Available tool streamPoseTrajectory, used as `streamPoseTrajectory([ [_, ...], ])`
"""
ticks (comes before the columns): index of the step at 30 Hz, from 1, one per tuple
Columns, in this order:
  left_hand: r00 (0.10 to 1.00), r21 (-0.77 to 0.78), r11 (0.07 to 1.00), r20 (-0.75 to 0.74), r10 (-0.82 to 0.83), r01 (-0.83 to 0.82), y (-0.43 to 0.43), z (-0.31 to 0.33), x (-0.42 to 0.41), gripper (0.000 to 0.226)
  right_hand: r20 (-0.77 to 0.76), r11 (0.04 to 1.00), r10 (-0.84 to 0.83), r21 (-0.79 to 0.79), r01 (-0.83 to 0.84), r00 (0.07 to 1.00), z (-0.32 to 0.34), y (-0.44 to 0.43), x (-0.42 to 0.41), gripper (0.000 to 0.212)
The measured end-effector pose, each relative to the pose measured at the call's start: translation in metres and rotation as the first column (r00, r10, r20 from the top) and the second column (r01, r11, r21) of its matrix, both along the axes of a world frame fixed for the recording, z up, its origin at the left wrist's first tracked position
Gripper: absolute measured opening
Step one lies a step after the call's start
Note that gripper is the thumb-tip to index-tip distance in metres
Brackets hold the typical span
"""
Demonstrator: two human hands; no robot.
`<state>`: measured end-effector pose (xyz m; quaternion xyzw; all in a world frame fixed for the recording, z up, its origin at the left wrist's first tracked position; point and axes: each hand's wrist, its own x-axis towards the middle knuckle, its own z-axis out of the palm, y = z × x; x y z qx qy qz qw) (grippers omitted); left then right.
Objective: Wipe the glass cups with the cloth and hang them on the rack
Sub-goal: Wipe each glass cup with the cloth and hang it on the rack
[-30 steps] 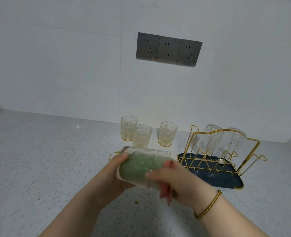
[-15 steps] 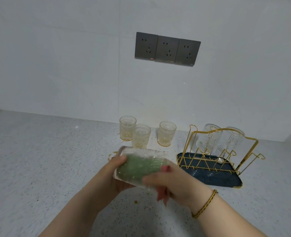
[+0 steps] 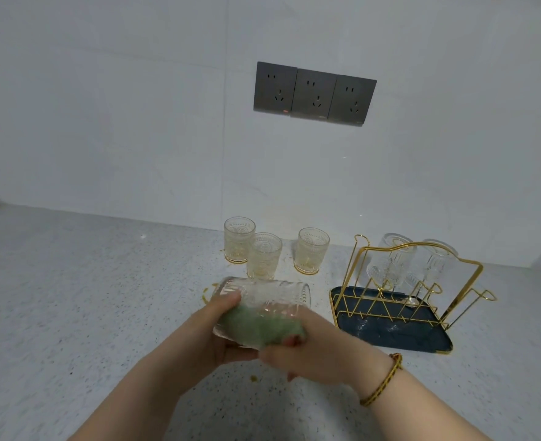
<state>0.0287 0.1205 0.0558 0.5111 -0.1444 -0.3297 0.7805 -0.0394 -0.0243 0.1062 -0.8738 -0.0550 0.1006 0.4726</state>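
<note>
We see the left hand [image 3: 218, 335] wrapped round a ribbed glass cup [image 3: 263, 294], thumb on top near its base, holding it on its side above the middle of the worktop [image 3: 88, 297] with the mouth turned to the right. The right hand [image 3: 313, 354], a braided bracelet [image 3: 382, 385] on its wrist, has its fingers curled tight on a green cloth [image 3: 259, 326] that lies pressed to the near side of the cup. We cannot tell whether the cloth sits inside the glass or against its outer wall. Beyond the hands, close to the back edge of the worktop, we find three more cups [image 3: 264, 254] standing upright. Two of them stand just beside each other and the third a little apart to the right. Yellowish stains [image 3: 206, 294] mark the surface around them. Toward the right end of the back edge stands the gold wire rack [image 3: 390, 308] on a dark blue tray [image 3: 374, 329]. On the far side of the rack we make out two cups [image 3: 390, 259] hung upside down, side by side. On the pale wall [image 3: 104, 122] above we see a row of three grey sockets [image 3: 313, 93].
</note>
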Motion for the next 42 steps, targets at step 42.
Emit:
streamPoseTrajectory([
  [42,0.992,-0.018,1.0,0.127,-0.02,0.023,-0.008,-0.014,0.005,0.088,-0.026,0.454,-0.616,0.805,0.382,0.787,-0.005,-0.032,0.019,0.016],
])
